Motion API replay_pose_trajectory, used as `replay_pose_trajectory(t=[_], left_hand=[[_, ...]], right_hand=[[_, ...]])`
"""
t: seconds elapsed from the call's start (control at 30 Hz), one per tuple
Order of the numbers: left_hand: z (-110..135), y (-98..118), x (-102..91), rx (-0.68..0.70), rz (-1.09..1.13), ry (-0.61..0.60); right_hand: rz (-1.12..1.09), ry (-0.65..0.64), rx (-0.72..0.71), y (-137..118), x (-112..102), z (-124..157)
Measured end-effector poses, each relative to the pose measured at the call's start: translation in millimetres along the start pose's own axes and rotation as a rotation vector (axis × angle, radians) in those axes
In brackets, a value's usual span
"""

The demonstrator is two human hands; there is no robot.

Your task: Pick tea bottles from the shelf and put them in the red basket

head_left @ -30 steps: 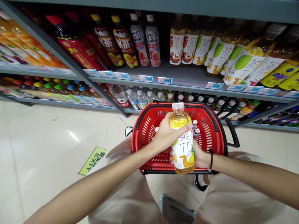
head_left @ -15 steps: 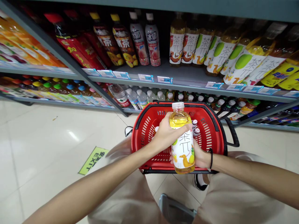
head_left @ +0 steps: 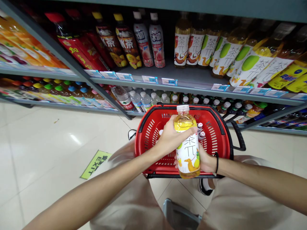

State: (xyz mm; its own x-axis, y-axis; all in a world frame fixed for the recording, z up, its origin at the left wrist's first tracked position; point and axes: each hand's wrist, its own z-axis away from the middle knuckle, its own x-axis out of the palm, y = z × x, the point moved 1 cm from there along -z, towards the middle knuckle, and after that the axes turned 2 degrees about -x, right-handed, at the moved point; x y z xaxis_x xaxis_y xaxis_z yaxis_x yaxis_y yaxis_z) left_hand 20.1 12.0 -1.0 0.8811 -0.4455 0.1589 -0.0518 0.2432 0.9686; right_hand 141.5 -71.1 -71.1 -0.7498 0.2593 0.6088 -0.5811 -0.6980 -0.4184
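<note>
Both of my hands hold a yellow tea bottle (head_left: 187, 150) with a white label and a clear cap, upright above a red plastic shopping basket (head_left: 217, 140). My left hand (head_left: 170, 137) wraps round the bottle's upper body from the left. My right hand (head_left: 205, 160) grips the lower part from behind, mostly hidden by the bottle. A black band sits on my right wrist. Inside the basket, small bottles with white caps (head_left: 200, 129) show beside the held bottle.
Grey store shelves (head_left: 187, 81) stand ahead, filled with rows of tea and drink bottles (head_left: 196, 44) and price tags. Water bottles (head_left: 141, 99) line the lower shelf. A green EXIT sticker (head_left: 96, 164) lies on the pale tiled floor at left. My knees flank the basket.
</note>
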Motion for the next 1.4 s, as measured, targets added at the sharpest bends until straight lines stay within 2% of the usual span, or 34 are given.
replay_pose_trajectory(t=[0.23, 0.43, 0.5, 0.6, 0.67, 0.73, 0.83, 1.0, 1.13, 1.27, 1.4], left_hand=[[-3.5, -2.2, -2.5, -0.015, 0.006, -0.001], [-15.0, 11.7, -13.0, -0.010, 0.107, 0.026], [-19.9, 16.9, -18.7, -0.007, 0.171, 0.016], [-28.1, 23.3, -29.4, 0.002, 0.298, 0.027], [-33.6, 27.7, -36.4, 0.036, 0.358, 0.024], [-38.7, 31.9, -42.5, 0.072, 0.385, -0.011], [-45.9, 35.4, -49.7, 0.111, 0.404, -0.066], [-58.0, 30.7, -57.4, 0.148, 0.380, -0.094], [-63.7, 26.2, -60.9, 0.143, 0.332, -0.036], [-63.5, 28.1, -62.6, 0.220, 0.230, -0.036], [-61.8, 28.6, -62.6, 0.266, 0.198, -0.036]], right_hand=[[0.022, -0.046, -0.032, 0.0, -2.3, -0.7], [0.019, -0.017, -0.115, -17.6, 16.3, 8.8], [0.020, -0.060, -0.150, -24.9, 22.4, 14.1], [0.035, -0.204, -0.176, -34.2, 25.3, 21.9], [0.084, -0.298, -0.187, -40.4, 24.5, 26.9], [0.159, -0.336, -0.247, -46.7, 23.6, 31.8], [0.284, -0.262, -0.412, -54.3, 22.2, 37.5], [0.394, 0.007, -0.693, -61.8, 12.0, 37.6], [0.634, 0.055, -0.863, -71.9, 2.8, 36.9], [0.978, 0.053, -1.037, -79.8, -3.9, 41.0], [1.193, 0.158, -1.096, -77.3, -9.1, 42.9]])
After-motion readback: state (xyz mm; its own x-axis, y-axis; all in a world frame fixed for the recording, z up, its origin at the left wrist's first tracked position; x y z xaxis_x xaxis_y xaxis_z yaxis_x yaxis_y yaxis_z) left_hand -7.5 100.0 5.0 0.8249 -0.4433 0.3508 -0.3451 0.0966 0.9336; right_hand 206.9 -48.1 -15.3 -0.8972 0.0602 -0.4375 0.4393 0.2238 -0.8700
